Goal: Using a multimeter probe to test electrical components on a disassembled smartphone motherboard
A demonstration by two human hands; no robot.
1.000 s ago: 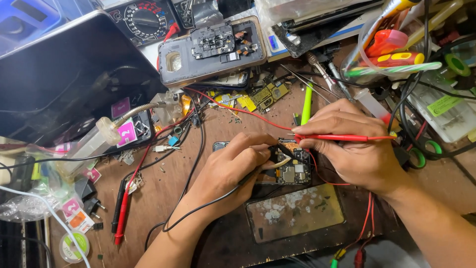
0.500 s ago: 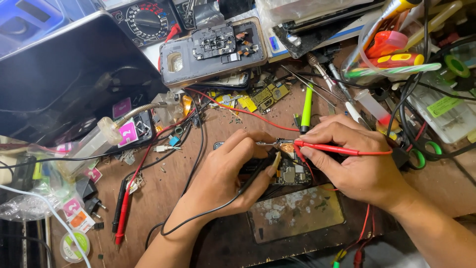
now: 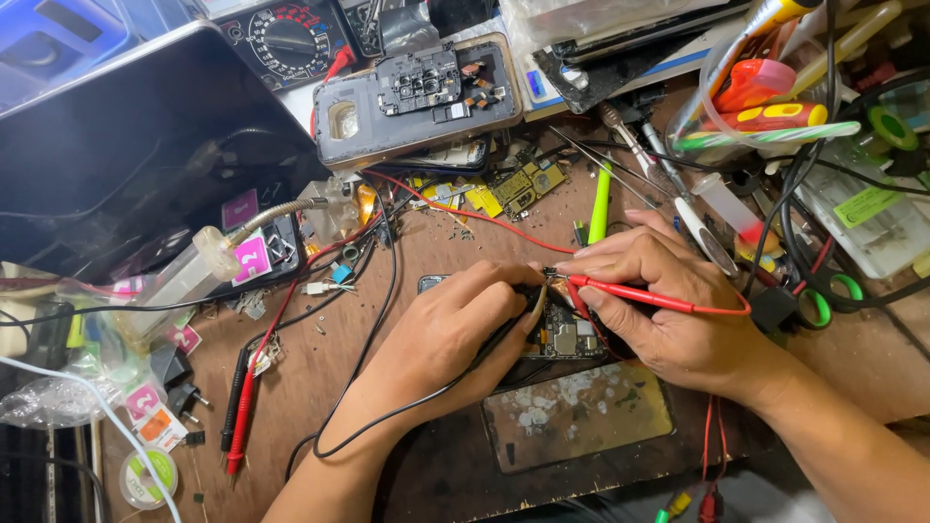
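Both hands shifted slightly toward bench centre since earlier | left hand (image 3: pixel 441 334) pinches black probe (image 3: pixel 528 305), right hand (image 3: pixel 668 310) pinches red probe (image 3: pixel 644 293) | step: probing opened phone (image 3: pixel 567 334) board | next: steady tips.

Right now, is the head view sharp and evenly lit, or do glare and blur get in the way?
Head view: sharp on both hands, left hand and right hand, and the red probe; soft, even light; mild glare on the dark laptop lid; slight wide-angle bending at the edges.

Tangled wires (image 3: pixel 387 261) and tools (image 3: pixel 668 174) all around
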